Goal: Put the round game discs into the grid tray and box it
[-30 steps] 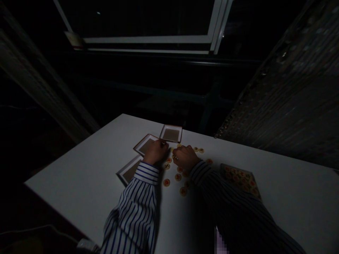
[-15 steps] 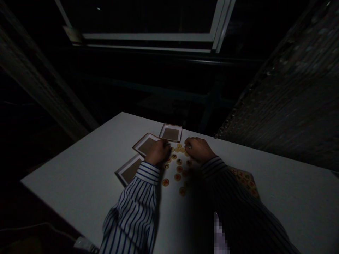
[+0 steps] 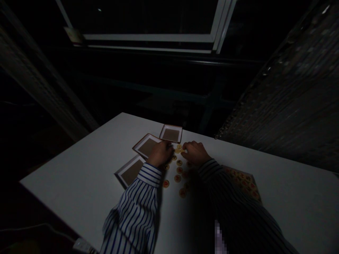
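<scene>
Round xiangqi pieces [image 3: 179,170] with red or black characters lie scattered on the white table between my forearms. At the far end of the group are a few paler, plain-looking pieces [image 3: 177,151]. My left hand [image 3: 162,153] is curled at the left edge of these, beside a shallow box; whatever its fingertips hold is hidden. From the right, my right hand [image 3: 196,152] reaches in with bent fingers, thumb and fingertips closed at a pale piece. Both sleeves are striped, and the right forearm shades part of the group.
Three shallow trays, one at the back [image 3: 171,133], one in the middle [image 3: 147,144] and one nearer [image 3: 129,171], stand to the left. A case of several pieces [image 3: 245,181] lies partly behind my right forearm. A white plug or adapter [image 3: 83,245] sits by the table's near-left edge.
My right hand has shifted left and slightly nearer, its fingertips now at the pale pieces. My left hand has edged right, covering a piece that showed before.
</scene>
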A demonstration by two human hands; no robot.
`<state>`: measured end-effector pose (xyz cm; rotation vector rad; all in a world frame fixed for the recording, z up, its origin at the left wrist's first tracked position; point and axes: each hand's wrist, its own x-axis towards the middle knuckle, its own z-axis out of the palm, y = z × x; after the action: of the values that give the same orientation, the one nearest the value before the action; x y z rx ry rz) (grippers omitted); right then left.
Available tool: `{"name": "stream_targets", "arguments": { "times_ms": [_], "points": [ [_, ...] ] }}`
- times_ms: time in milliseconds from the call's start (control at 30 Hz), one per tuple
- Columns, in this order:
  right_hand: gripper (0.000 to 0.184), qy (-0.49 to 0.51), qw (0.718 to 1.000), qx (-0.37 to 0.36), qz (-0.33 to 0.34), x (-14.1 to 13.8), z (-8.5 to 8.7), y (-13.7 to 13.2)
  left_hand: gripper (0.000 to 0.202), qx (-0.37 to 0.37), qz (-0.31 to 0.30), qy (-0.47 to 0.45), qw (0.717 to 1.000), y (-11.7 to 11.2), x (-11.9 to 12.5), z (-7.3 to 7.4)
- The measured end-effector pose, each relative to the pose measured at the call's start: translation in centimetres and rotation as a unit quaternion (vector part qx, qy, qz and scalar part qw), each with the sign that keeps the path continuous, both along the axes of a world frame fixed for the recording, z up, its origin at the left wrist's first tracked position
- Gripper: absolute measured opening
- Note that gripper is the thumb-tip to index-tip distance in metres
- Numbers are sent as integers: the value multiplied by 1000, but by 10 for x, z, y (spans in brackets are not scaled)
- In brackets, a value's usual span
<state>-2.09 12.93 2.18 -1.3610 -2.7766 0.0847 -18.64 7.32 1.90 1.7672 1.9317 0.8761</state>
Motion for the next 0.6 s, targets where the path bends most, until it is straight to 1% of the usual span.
{"name": "stream_targets", "arguments": {
  "times_ms": [200,333,400,433,467,500,567,600],
  "points": [
    [23,11,1000,3,4,-6,-5,-1,22,-1,-6,5,1000,0,2,-1],
    [23,40,999,1,0,-1,-4,2,22,12,0,-24,1000,-1,4,0],
    [24,77,997,-13,-5,2,-3,6,22,17,2,-29,999,-1,5,1],
    [24,113,993,-39,-9,3,-3,8,23,18,3,-27,999,-1,5,1],
    [24,161,984,-77,-15,4,-3,10,24,19,2,-25,999,0,5,1],
    [24,218,968,-122,-21,4,-3,12,24,23,-1,-25,999,0,5,1],
    [23,329,920,-210,-27,4,-3,16,26,38,-14,-34,999,1,6,1],
    [23,370,897,-240,-26,3,-3,17,27,48,-22,-40,998,1,7,0]
  ]
}}
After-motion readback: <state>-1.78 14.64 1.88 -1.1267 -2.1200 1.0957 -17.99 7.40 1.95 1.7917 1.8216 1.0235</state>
